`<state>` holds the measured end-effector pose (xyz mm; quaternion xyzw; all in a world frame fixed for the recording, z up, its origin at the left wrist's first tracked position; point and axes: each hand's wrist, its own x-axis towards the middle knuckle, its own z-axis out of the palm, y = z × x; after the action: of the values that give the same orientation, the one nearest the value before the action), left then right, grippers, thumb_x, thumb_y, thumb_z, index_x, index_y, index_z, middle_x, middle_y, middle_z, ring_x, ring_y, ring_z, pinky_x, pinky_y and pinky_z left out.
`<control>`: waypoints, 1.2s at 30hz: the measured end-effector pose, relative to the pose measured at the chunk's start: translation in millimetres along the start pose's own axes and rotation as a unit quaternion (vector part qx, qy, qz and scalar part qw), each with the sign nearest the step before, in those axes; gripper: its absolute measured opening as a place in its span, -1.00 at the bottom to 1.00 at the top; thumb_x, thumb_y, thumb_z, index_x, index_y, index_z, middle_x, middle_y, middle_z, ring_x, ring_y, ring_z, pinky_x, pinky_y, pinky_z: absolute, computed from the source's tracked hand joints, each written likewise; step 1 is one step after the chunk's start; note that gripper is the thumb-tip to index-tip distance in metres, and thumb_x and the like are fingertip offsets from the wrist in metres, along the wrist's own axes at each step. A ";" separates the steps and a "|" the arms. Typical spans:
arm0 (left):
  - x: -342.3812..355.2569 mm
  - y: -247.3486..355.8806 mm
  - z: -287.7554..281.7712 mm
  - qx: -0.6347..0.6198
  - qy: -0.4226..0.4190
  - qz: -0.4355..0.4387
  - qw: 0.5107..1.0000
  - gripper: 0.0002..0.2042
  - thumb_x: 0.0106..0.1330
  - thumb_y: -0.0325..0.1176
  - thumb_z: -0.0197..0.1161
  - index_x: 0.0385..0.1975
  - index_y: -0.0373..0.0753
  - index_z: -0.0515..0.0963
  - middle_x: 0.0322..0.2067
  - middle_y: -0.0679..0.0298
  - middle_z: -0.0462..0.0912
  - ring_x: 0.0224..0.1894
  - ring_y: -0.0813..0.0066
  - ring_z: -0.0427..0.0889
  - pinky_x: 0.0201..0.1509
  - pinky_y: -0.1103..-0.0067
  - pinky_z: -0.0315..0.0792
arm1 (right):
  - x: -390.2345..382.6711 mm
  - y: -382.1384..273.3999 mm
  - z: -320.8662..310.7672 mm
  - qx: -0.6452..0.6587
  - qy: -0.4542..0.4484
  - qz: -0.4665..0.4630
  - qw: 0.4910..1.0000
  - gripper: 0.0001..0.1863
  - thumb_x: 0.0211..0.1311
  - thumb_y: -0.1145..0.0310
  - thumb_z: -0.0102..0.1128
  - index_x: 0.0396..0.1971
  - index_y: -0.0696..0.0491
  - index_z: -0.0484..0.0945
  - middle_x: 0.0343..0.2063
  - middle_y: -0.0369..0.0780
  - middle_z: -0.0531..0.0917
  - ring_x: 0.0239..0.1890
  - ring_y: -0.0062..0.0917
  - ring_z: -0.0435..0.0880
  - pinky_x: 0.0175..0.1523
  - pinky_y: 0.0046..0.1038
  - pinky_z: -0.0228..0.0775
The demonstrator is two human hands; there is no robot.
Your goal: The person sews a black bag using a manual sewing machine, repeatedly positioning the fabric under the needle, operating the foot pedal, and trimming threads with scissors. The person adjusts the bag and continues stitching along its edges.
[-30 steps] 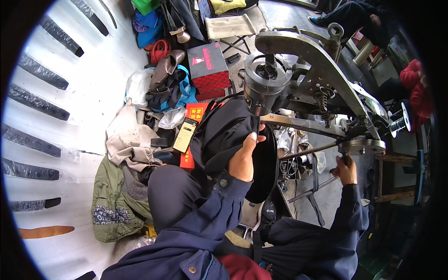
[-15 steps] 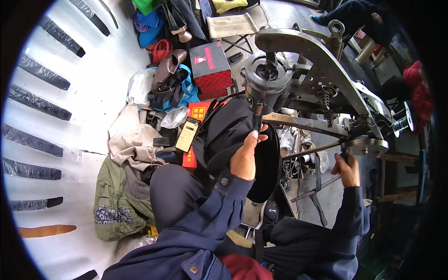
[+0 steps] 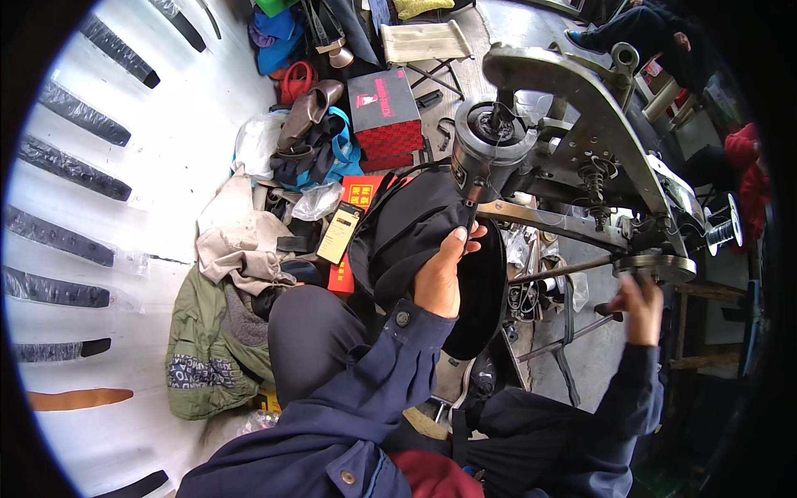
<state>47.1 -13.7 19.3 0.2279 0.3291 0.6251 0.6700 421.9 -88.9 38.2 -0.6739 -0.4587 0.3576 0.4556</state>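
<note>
My left hand (image 3: 444,274) grips the black fabric bag (image 3: 404,225) just below the metal cylinder head (image 3: 490,141) of a hand-cranked sewing machine, its thumb pressing near the vertical post beneath the head. The bag drapes down behind and beside that hand. At the right, my right hand (image 3: 638,309) is blurred beside the round metal wheel (image 3: 660,266) at the machine's lower end; whether its fingers grip the wheel or a handle cannot be made out. A spool of thread (image 3: 721,226) sits on the machine's right side.
Left: white wall (image 3: 141,249) with wrapped dark strips, heaped clothing (image 3: 232,232), brown shoes (image 3: 303,116). Behind the bag: black-and-red box (image 3: 383,116), yellow card (image 3: 339,235), folding stool (image 3: 423,41). Upper right: another person's dark-clad leg (image 3: 623,29); a red sleeve (image 3: 743,149) at far right.
My right hand has shifted right along the wheel and is now blurred by motion. The machine, bag and left hand appear slightly further right in view, with little change in the left hand's grip.
</note>
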 end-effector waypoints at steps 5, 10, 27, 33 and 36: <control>1.0 5.8 1.7 0.000 0.005 -0.015 1.000 -0.73 0.46 -0.30 0.15 -0.05 -0.36 0.60 -0.06 0.21 0.67 0.08 0.28 0.61 0.18 0.37 0.41 | 19.4 -14.6 -65.1 -0.075 0.272 -0.008 0.959 -0.83 0.38 0.32 0.13 -0.40 0.07 0.49 -0.70 -0.39 0.40 -0.70 -0.72 0.35 -0.58 -0.61 0.17; 3.0 7.0 2.2 -0.019 0.003 -0.026 0.999 -0.74 0.45 -0.30 0.17 -0.07 -0.36 0.61 -0.07 0.21 0.67 0.07 0.29 0.61 0.17 0.38 0.42 | 13.1 31.0 5.1 -0.099 -0.008 0.140 0.985 -0.78 0.32 0.27 0.23 -0.31 0.14 0.50 -0.67 -0.32 0.51 -0.66 -0.60 0.50 -0.52 -0.56 0.33; 6.9 8.7 0.9 -0.022 0.015 -0.047 0.999 -0.75 0.44 -0.29 0.19 -0.10 -0.35 0.61 -0.10 0.19 0.67 0.05 0.30 0.62 0.15 0.40 0.42 | 4.3 -10.5 -18.8 -0.012 0.068 -0.034 0.997 -0.76 0.37 0.22 0.21 -0.34 0.10 0.54 -0.69 -0.33 0.49 -0.68 -0.63 0.48 -0.55 -0.55 0.30; 8.7 11.2 3.6 -0.015 0.003 -0.049 0.999 -0.73 0.47 -0.23 0.14 -0.08 -0.29 0.62 -0.11 0.29 0.68 0.01 0.47 0.63 0.10 0.52 0.39 | 25.3 22.6 -48.6 -0.044 0.206 0.114 0.971 -0.78 0.36 0.25 0.18 -0.40 0.08 0.49 -0.70 -0.34 0.47 -0.72 -0.65 0.41 -0.60 -0.60 0.20; 8.2 10.5 4.5 -0.016 0.011 -0.050 0.999 -0.75 0.46 -0.25 0.16 -0.10 -0.31 0.62 -0.12 0.26 0.68 0.02 0.42 0.63 0.11 0.48 0.41 | 14.6 35.9 5.3 -0.094 -0.011 0.125 0.988 -0.77 0.34 0.25 0.24 -0.38 0.11 0.50 -0.63 -0.26 0.60 -0.68 -0.54 0.55 -0.56 -0.50 0.36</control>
<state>43.1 -3.9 28.6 0.1939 0.3375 0.5982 0.7005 432.4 -79.5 1.7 -0.7617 -0.4074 0.3742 0.3374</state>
